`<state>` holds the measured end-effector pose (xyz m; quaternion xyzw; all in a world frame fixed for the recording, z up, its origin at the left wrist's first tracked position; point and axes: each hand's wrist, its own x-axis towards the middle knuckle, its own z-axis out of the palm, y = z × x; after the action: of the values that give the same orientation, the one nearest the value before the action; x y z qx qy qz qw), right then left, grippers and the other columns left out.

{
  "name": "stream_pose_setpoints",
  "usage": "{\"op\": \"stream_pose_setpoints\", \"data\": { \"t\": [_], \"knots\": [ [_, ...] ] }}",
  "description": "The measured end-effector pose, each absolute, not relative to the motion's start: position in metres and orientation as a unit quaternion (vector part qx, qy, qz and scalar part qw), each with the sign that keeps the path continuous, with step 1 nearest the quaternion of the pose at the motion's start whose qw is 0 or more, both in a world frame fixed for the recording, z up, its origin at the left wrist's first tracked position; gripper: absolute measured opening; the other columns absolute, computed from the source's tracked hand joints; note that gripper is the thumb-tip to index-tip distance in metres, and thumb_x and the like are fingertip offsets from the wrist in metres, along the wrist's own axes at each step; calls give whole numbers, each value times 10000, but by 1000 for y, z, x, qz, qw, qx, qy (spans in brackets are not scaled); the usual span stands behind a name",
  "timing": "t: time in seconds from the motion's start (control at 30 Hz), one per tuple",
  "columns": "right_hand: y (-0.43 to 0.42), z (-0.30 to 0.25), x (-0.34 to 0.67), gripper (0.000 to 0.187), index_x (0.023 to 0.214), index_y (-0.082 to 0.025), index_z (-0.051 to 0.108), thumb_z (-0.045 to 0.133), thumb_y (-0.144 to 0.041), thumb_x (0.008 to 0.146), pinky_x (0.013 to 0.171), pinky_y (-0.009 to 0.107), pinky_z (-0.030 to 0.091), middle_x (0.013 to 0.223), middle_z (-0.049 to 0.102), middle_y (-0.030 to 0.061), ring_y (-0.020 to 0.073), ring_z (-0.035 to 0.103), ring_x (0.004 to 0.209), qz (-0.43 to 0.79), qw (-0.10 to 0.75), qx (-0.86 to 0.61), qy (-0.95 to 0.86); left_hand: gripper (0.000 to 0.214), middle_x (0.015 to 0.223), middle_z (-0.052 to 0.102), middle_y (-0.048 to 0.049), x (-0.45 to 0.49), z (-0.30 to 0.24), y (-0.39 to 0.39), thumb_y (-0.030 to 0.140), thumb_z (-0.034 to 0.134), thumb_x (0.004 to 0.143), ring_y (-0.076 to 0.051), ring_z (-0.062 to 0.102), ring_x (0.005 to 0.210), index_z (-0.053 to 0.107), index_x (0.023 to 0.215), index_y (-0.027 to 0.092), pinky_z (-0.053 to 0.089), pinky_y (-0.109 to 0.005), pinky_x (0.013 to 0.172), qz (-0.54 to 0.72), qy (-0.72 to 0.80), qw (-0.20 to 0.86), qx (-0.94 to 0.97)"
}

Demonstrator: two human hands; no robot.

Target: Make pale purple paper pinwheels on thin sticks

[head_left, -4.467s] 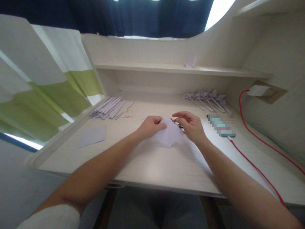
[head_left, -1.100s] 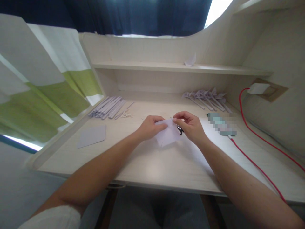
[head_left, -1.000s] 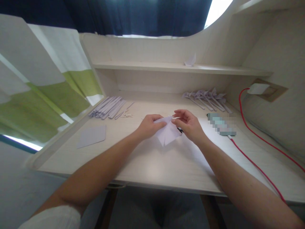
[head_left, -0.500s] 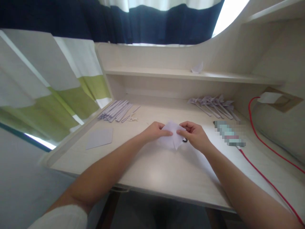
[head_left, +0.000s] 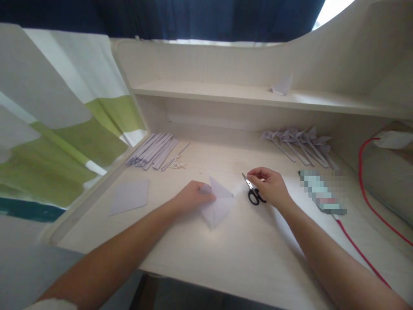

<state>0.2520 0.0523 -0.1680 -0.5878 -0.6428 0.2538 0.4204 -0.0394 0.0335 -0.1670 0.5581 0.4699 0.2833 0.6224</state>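
small scissors [head_left: 254, 192] flat on the table [head_left: 226, 258], tips pointing away and left, right hand [head_left: 271, 189] curled, fingers pinching the blades, left hand [head_left: 193, 198] half closed, gripping folded paper [head_left: 217, 207]

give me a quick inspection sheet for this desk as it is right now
surface: pale wooden desk with a shelf above.
job's things: folded paper lying on the desk; black-handled scissors right of it.
clutter: paper strips, scraps, flat sheet, paper pinwheels, blurred device, folded piece on the shelf.
grippers: left hand grips the paper's left edge; right hand closed on the scissors.
cables: red cable on the right, by a white plug.
surroundings: green-and-white curtain, dark blue curtain.
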Motion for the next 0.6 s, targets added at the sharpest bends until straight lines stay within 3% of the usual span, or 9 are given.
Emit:
{"op": "stream_pose_setpoints", "data": {
  "t": [0.13,0.27,0.47,0.6],
  "knots": [
    [85,-162,206,74,857,-214,804,770,-273,826,722,326,519,850,806,58,217,714,772,258,304,-545,-738,196,643,703,-32,-84,-173,38,333,780,714,-154,588,556,771,737,138,381,-239,517,337,555,543,533],
    [122,-165,152,141,965,-200,823,782,-228,833,697,282,503,915,821,74,194,717,764,255,222,-518,-785,246,692,719,-24,-100,-176,51,362,763,704,-161,595,586,769,798,135,406,-242,529,401,595,488,497],
    [182,-173,83,214,1133,-211,798,722,-266,941,721,250,529,1033,825,55,173,739,809,251,179,-494,-813,247,698,717,-17,-96,-175,56,352,761,699,-163,600,617,775,796,125,436,-248,567,427,596,464,498],
    [213,-175,46,273,1257,-219,752,697,-266,993,919,312,559,1167,789,71,207,739,1021,242,159,-475,-831,266,744,737,-39,-104,-179,63,355,780,683,-186,627,663,783,801,117,472,-264,586,509,608,398,461]
  ]
}}
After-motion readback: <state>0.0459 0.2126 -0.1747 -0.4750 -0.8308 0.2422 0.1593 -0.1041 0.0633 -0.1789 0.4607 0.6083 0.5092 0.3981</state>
